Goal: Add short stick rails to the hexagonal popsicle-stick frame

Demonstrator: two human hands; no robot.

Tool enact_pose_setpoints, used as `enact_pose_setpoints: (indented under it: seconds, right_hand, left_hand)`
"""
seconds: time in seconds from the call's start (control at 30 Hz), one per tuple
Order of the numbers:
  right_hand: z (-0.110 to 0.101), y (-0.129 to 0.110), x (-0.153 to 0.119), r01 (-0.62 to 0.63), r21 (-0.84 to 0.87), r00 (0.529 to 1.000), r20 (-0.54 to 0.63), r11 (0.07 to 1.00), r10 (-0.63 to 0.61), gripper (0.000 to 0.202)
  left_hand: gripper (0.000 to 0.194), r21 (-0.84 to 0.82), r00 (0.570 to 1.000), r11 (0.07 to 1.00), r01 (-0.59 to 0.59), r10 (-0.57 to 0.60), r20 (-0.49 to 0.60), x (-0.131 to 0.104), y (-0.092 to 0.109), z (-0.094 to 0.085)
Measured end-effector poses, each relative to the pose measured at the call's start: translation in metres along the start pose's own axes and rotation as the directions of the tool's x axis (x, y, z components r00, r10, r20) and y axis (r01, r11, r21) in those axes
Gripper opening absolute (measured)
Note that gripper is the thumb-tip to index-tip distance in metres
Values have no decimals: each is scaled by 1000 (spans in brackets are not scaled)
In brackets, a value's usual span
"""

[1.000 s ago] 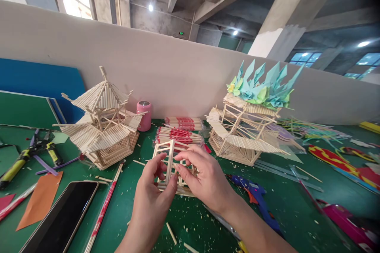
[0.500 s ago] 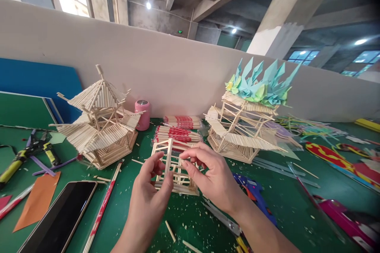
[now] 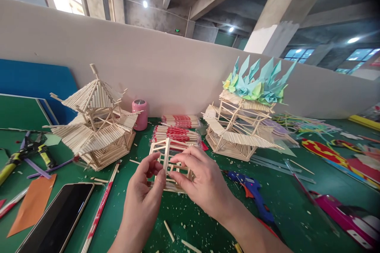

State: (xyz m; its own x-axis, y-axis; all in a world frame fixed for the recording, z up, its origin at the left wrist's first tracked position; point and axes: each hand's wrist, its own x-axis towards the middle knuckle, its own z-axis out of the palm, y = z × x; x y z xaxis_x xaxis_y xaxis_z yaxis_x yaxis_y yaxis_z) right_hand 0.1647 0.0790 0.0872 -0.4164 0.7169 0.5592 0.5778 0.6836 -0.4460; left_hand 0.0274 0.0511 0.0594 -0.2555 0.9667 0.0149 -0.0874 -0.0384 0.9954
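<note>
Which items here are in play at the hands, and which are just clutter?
In play:
- stick frame, held by both hands
- left hand
- right hand

Lying about:
- finished stick pagoda
- pagoda with paper cranes
- chopstick packs
- blue glue gun
- phone
- pink can

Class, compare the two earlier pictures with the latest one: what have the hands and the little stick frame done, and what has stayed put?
Both hands kept hold of the small stick frame. The right hand closed in over the frame's right side, and the left hand kept pinching the front post. The two finished stick pavilions, the phone and the blue glue gun lie as before.
</note>
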Motion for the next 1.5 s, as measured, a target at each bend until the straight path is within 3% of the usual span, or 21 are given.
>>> enact_pose_setpoints:
  seconds: [0.4,0.77,1.1,1.27,1.5]
  right_hand:
    - [-2,-1,3,-29,-5,999,38,1000,29,14]
    - [-3,1,4,-38,27,998,45,999,37,15]
    - [-22,3,-18,-114,13,993,-21,993,114,29]
    - [-20,2,-22,-135,-13,990,-41,991,134,30]
    - [-7,-5,-11,-30,-6,997,-66,1000,30,19]
  left_hand:
    - [37,33,999,999,-33,31,38,-1,-5,-3]
    - [42,39,1000,999,-22,23,-16,-1,-3,0]
    - [51,85,1000,996,-5,6,-9,-2,-5,-3]
    - [49,104,1000,994,-17,17,3,-1,-7,-4]
    - [45,103,999,994,-41,41,-3,-2,-6,-4]
